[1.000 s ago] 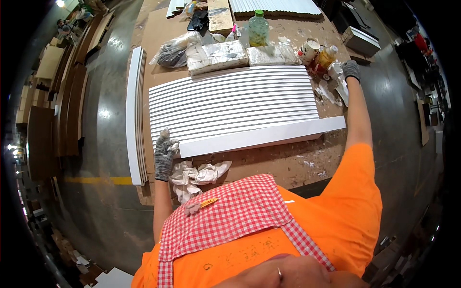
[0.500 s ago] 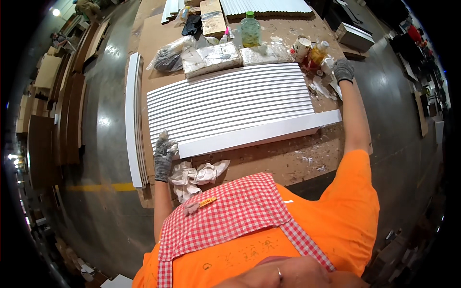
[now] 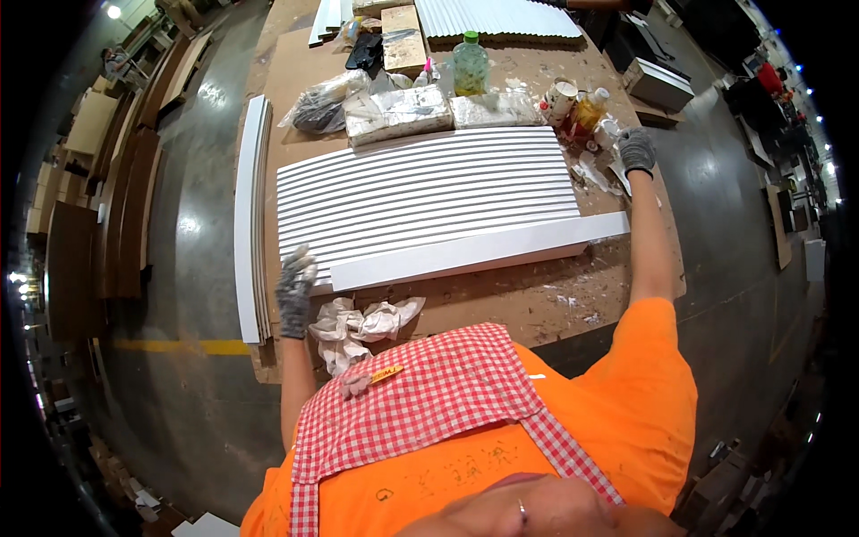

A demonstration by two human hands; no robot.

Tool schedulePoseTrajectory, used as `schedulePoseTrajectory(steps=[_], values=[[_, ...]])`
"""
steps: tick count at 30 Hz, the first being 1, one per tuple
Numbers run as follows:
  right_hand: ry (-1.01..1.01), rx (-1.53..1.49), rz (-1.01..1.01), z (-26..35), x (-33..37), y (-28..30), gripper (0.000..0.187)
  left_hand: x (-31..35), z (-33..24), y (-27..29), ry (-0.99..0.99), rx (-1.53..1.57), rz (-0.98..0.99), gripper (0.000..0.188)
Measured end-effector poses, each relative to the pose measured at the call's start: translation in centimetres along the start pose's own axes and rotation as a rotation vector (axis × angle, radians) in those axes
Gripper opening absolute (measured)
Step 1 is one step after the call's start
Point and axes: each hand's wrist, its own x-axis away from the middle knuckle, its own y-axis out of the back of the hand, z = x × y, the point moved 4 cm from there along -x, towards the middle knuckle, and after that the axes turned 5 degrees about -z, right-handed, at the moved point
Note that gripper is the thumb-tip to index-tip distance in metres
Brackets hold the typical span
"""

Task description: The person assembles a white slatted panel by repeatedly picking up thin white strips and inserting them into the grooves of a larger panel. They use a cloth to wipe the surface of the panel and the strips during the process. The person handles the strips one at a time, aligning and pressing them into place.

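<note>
Both my hands wear grey knit gloves. My left hand [image 3: 296, 291] is at the near left corner of a row of white strips [image 3: 429, 188], fingers stretched out and holding nothing that shows. Beside it begins a longer white strip [image 3: 474, 249], which lies slanted along the near side of the row and juts past its right end. Out at the table's right edge, my right hand [image 3: 637, 150] is closed, its fingers curled next to a white container [image 3: 607, 134] and crumpled white paper [image 3: 598, 174]. What it grips is hidden.
White-wrapped blocks [image 3: 398, 115] line the row's far side, with a green-capped bottle [image 3: 470, 64] behind. An amber bottle [image 3: 588, 114] stands near my right hand. Stacked boards [image 3: 252, 219] edge the table's left. Crumpled cloth or paper [image 3: 365, 329] lies near me.
My left hand has shifted slightly left, away from the long strip's end. My right hand has come a little closer to me, still curled. A dark arm shows at the far top edge.
</note>
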Motion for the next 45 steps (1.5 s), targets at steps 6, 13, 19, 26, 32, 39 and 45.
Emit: schedulePoseTrajectory(steps=[6,13,19,26,32,39,45], values=[[0.145,-0.718,-0.074,-7.2,-0.1,-6.0,0.031,4.2,-7.2,5.8,-0.517,-0.7,-0.424,0.029],[-0.36,-1.718,0.947,11.2,14.2,-0.3,0.017,14.6,0.4,8.6,-0.173,-0.494,-0.746,0.03],[0.106,-1.688,1.443,31.5,27.6,8.8,0.026,17.8,5.9,7.4,-0.017,-0.644,-0.778,0.037],[0.181,-1.455,1.288,38.8,35.5,9.3,0.014,16.9,5.5,6.6,0.111,-0.562,-0.749,0.036],[0.218,-1.389,1.123,39.1,36.9,10.2,0.013,17.8,6.7,7.5,-0.027,-0.752,-0.694,0.03],[0.289,-1.317,1.032,39.6,37.0,9.8,0.015,17.5,6.5,7.5,-0.055,-0.77,-0.674,0.03],[0.357,-1.349,0.92,39.7,37.2,9.1,0.015,17.5,6.4,7.3,0.033,-0.728,-0.684,0.03]])
